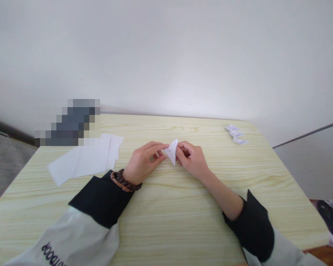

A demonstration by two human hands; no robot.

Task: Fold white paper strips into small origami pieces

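Observation:
A small folded piece of white paper (172, 152), pointed at its top and bottom, is held up between my two hands over the middle of the table. My left hand (147, 159), with a dark beaded bracelet at the wrist, pinches its left side between thumb and fingertips. On the other side, my right hand (192, 158) grips the right edge with thumb and curled fingers. Part of the paper is hidden behind the right fingers.
Several white paper sheets (90, 160) lie overlapping at the left of the wood-grain table (169, 229). Behind them is a dark pixelated object (70, 123). Small folded white paper pieces (234, 133) rest together at the back right. A pale wall (166, 59) stands behind the table.

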